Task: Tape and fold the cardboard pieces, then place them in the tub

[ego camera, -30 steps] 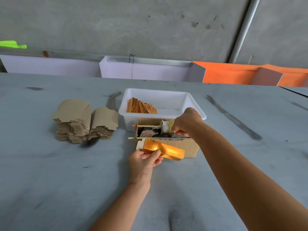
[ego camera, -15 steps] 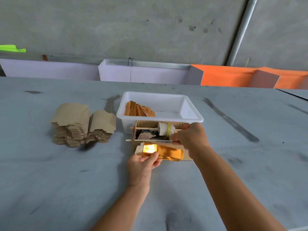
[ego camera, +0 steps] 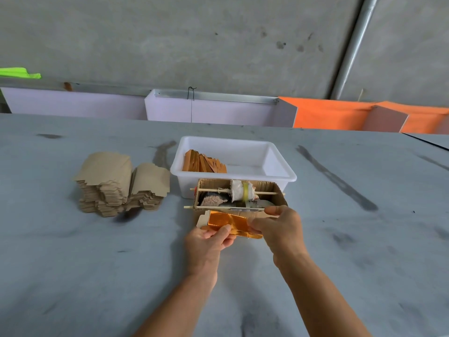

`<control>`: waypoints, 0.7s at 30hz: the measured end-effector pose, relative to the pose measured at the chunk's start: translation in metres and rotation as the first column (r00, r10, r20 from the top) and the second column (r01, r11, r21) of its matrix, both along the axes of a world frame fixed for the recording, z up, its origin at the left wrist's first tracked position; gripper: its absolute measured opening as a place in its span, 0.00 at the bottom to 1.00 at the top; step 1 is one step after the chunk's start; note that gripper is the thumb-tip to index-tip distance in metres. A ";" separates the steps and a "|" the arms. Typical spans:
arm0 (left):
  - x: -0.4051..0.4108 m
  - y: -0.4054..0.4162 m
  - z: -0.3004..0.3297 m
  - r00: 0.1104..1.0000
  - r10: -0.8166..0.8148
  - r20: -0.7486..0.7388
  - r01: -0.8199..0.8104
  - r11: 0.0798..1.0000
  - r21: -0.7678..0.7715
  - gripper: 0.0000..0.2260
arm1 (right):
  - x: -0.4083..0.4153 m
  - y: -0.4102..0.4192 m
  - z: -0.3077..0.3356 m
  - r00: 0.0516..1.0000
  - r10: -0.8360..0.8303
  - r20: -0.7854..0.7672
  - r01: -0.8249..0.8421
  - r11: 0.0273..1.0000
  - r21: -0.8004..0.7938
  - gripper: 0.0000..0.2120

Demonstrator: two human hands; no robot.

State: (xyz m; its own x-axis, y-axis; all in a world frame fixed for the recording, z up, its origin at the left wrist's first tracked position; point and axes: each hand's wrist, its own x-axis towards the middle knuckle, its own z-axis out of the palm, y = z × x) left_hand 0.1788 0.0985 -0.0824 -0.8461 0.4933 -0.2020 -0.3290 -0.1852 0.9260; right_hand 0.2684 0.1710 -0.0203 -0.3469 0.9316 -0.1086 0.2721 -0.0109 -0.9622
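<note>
So we were mid-piece at this point, nowhere near finished overall. Our left hand [ego camera: 211,239] pinched the near end of the cardboard piece [ego camera: 228,223], thumb on top of its shiny orange face, holding it just above the table [ego camera: 73,276]. Our right hand [ego camera: 279,227] was right beside it, fingers curled over the far right end of the same piece. It looked like there was a strip of tape under those fingers, but honestly the tape was too clear to make out, so we can't swear to it.

Just beyond both hands sat the homemade tape dispenser [ego camera: 239,198], a cardboard box with a stick through a wrapped roll [ego camera: 241,193]. Touching the far side of that was the white tub [ego camera: 233,164], and it only had a small row of finished orange pieces [ego camera: 202,164] leaning at its left end. Most of the tub floor was bare.

Off to the left of our left hand, well apart from it, the stack of flat unfolded blanks [ego camera: 121,184] was pretty tall, two piles side by side.

So our read: a handful done, one in hand at the taping stage, and it needed its fold and the drop into the tub. The big pile says the bulk of the job was ahead of us.
</note>
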 end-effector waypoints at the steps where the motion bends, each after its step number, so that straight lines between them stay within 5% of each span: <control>1: 0.000 0.000 0.001 1.000 0.002 0.002 -0.002 1.000 -0.009 0.05 | 0.000 0.000 -0.001 1.000 -0.001 0.003 0.001 1.000 0.005 0.18; 21: 0.004 -0.009 0.014 0.999 0.019 0.026 -0.019 0.999 0.033 0.05 | -0.001 0.005 -0.019 0.999 0.010 0.037 -0.014 0.995 0.102 0.10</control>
State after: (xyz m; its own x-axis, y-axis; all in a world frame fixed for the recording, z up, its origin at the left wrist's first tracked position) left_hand 0.1825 0.0892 -0.0685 -0.8501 0.4839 -0.2075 -0.3486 -0.2220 0.9106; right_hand 0.2679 0.1762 -0.0396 -0.3558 0.9342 -0.0254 0.3060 0.0908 -0.9477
